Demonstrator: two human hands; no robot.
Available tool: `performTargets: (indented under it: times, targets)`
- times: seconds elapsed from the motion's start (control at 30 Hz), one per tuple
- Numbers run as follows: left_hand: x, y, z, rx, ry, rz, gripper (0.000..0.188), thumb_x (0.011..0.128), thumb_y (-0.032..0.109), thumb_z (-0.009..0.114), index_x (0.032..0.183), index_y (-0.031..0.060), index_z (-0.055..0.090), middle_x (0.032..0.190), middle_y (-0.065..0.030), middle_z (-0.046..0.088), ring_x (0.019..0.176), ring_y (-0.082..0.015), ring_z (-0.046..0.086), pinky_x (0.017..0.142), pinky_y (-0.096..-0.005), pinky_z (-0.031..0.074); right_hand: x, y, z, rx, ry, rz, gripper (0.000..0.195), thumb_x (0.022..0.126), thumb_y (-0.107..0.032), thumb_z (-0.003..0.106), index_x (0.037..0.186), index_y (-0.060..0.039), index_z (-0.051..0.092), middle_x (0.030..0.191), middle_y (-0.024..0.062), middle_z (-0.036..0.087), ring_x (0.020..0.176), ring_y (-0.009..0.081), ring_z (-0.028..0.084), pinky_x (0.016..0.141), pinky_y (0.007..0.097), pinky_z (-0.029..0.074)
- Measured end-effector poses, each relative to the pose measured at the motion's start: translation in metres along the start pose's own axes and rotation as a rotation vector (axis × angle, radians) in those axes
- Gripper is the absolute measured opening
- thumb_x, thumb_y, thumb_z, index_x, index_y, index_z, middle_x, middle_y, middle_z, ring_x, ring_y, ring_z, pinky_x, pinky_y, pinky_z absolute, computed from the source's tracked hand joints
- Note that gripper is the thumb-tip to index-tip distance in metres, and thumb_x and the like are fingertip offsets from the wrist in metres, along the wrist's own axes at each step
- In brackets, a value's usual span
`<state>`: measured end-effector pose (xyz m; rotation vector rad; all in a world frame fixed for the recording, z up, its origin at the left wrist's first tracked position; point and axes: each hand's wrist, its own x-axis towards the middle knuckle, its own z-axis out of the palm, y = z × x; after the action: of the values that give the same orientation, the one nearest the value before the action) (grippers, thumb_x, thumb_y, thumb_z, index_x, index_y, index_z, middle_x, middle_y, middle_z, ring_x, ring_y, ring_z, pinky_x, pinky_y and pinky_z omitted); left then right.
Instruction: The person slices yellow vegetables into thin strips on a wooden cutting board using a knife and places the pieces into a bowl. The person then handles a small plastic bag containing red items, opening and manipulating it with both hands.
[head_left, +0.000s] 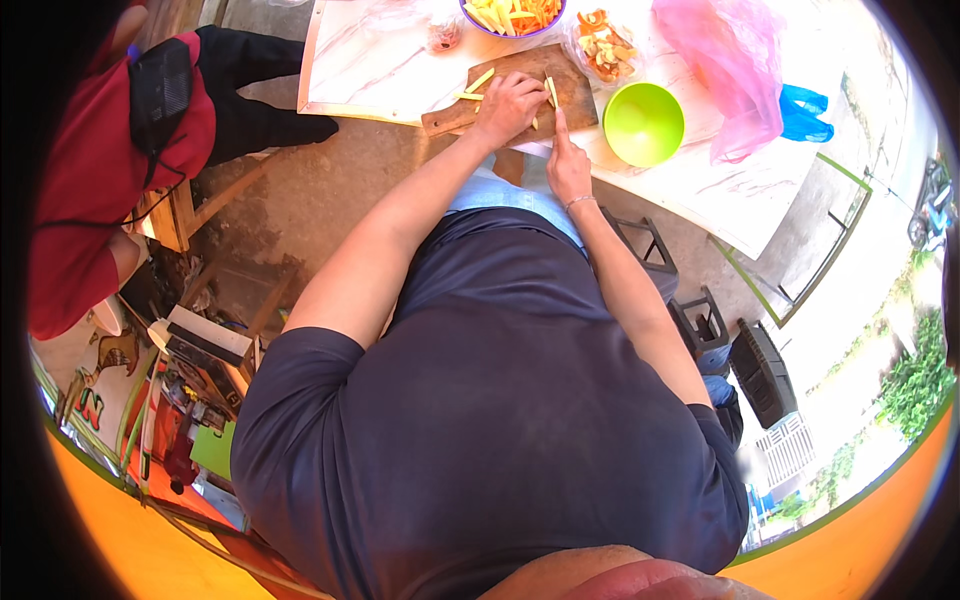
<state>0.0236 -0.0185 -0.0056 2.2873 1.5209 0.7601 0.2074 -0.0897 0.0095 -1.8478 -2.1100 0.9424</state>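
Note:
A wooden cutting board (581, 97) with a handle lies at the table's near edge. My left hand (512, 106) rests over it, fingers bent, the fingertips at pale cut strips beside the blade; what exactly they hold is hidden. My right hand (570, 166) is closed around a knife (553, 91), its index finger stretched along the blade; the handle is hidden in the hand. Pale yellow vegetable sticks (480, 80) lie on the board left of my left hand. A bright green bowl (643, 124) stands just right of the board.
On the marble-patterned table (375, 75) are a bowl of pale and orange strips (514, 16), a clear bag of peelings (604, 49), a small plastic bag (444, 34), a pink plastic bag (731, 60) and a blue bag (806, 112). Another person (97, 195) is at the left.

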Motion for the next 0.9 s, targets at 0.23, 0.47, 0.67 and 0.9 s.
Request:
performTargets:
  times: [0.23, 0.47, 0.67, 0.9]
  targets:
    - [0.005, -0.007, -0.001, 0.063, -0.094, 0.084, 0.023, 0.086, 0.017, 0.069, 0.107, 0.0184, 0.078, 0.104, 0.0045, 0.071, 0.105, -0.0167, 0.064, 0.084, -0.0367, 0.049, -0.001, -0.005, -0.003, 0.033, -0.044, 0.049, 0.077, 0.097, -0.008, 0.053, 0.166, -0.0266, 0.022, 0.080, 0.0234, 0.070, 0.073, 0.0452, 0.068, 0.069, 0.0593, 0.051]
    - [0.041, -0.023, -0.021, 0.168, -0.242, 0.435, 0.027, 0.085, 0.019, 0.065, 0.109, 0.0186, 0.078, 0.115, 0.0040, 0.064, 0.114, -0.0156, 0.057, 0.089, -0.0343, 0.046, -0.004, -0.005, -0.006, 0.118, -0.027, 0.050, 0.072, 0.102, -0.011, 0.051, 0.166, -0.0295, 0.023, 0.081, 0.0285, 0.069, 0.073, 0.0487, 0.067, 0.072, 0.0583, 0.052]
    - [0.071, -0.027, -0.023, 0.224, -0.419, 0.613, 0.017, 0.085, 0.020, 0.066, 0.098, 0.0151, 0.075, 0.114, 0.0031, 0.063, 0.115, -0.0154, 0.056, 0.091, -0.0336, 0.044, -0.022, 0.012, -0.015, 0.162, -0.076, 0.053, 0.070, 0.101, -0.011, 0.053, 0.164, -0.0305, 0.028, 0.084, 0.0284, 0.068, 0.076, 0.0473, 0.066, 0.075, 0.0570, 0.051]
    - [0.075, -0.033, -0.023, 0.131, -0.442, 0.661, 0.017, 0.089, 0.020, 0.064, 0.104, 0.0125, 0.068, 0.110, 0.0005, 0.062, 0.114, -0.0184, 0.057, 0.093, -0.0333, 0.044, -0.049, 0.039, -0.045, 0.204, -0.087, 0.033, 0.063, 0.102, -0.011, 0.055, 0.160, -0.0326, 0.039, 0.098, 0.0294, 0.069, 0.091, 0.0483, 0.066, 0.084, 0.0542, 0.051]
